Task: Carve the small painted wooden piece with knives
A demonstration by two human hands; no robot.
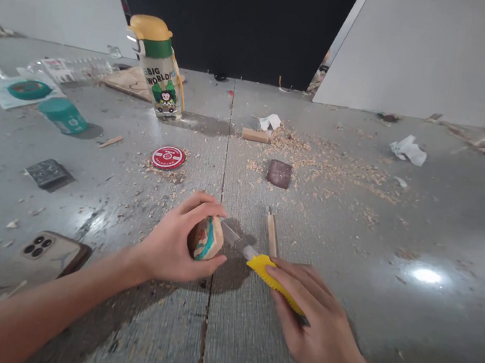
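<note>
My left hand point(173, 243) clamps the painted wood piece point(205, 237); right hand point(309, 319) grips the knife point(259, 263). I should cut shallow, blade angled away from the fingers.

Knife point(277, 280) is showing yellow; block point(206, 238) is showing teal and red paint; bottle point(159, 68) is wearing a yellow lid, green band; desk point(390, 270) is looking grey.

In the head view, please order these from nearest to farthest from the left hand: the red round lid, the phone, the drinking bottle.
1. Red round lid, just beyond the left hand.
2. Phone, lower left.
3. Drinking bottle, far back.
</note>
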